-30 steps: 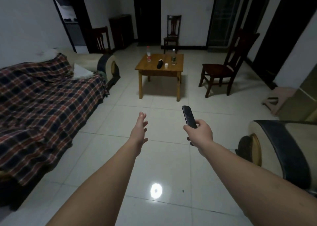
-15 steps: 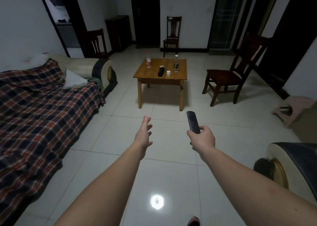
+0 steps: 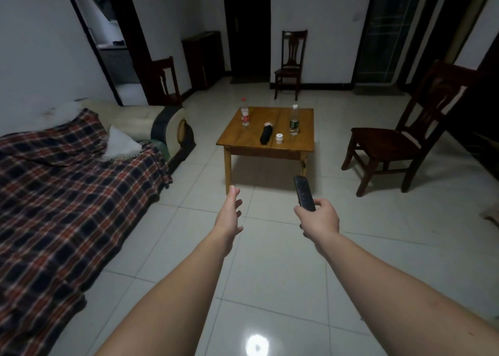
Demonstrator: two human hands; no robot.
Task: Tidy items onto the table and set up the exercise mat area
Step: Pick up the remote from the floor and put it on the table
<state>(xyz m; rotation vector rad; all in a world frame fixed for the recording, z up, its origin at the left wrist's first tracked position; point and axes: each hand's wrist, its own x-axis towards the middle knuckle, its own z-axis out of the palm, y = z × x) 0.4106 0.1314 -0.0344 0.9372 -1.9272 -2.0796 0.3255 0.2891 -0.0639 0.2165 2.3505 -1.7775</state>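
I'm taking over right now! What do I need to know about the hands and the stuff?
Left hand: open, empty, stretched forward.
Right hand: grips the black remote.
Wooden table ahead holds a red-capped bottle, green-labelled bottle, black bundle, white jar.
Left to do: put the remote there; no mat in view, so that area isn't set up.

Table (image 3: 235, 136): both near corners are bare wood. Red-label bottle (image 3: 245, 112), black folded item (image 3: 266, 133), white jar (image 3: 279, 138) and green-label bottle (image 3: 294, 120) crowd its middle. Open tile in front of the table, where the left hand (image 3: 229, 215) and the right hand (image 3: 320, 219), gripping a remote (image 3: 303, 193), hang. Plaid sofa (image 3: 67, 180) left of the table, dark chair (image 3: 391, 142) right, with tile gaps between.
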